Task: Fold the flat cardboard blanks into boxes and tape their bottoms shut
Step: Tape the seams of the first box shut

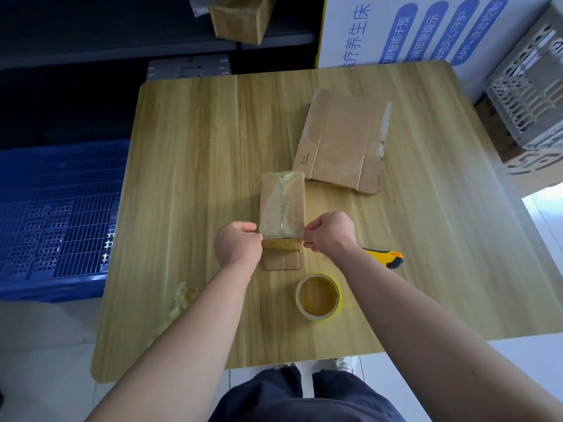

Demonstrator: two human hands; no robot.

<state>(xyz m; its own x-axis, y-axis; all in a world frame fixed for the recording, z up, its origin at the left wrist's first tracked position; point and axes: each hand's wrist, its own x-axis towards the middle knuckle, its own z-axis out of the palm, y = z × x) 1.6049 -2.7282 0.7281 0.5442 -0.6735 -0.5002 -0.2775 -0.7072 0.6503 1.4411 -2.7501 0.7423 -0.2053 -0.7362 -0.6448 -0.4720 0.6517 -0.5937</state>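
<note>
One box (281, 205) stands on the table (189, 147), left hand (239, 245) and right hand (330, 233) each pinching a near corner; one pile of flat blanks (341, 141), count unclear; one tape roll (318, 296); one knife (387, 257), half hidden by the right forearm.

Two hands at the near end of a taped box

The taped box (281, 205) stands on the wooden table (198, 147), clear tape running along its top seam. The left hand (239, 245) grips the box's near left corner and the right hand (329, 231) pinches its near right corner, fingers curled. Beyond the box to the right, just beside its far corner, lies a stack of flat cardboard blanks (341, 141). Nearer than the box, slightly right, a yellow tape roll (318, 296) lies flat. Right of the box, partly under the right forearm, rests a yellow-and-black utility knife (387, 257). Near-left of the box sits a crumpled wad of tape (181, 300). Far left of the box, off the table, is a blue plastic crate (54, 220).
</note>
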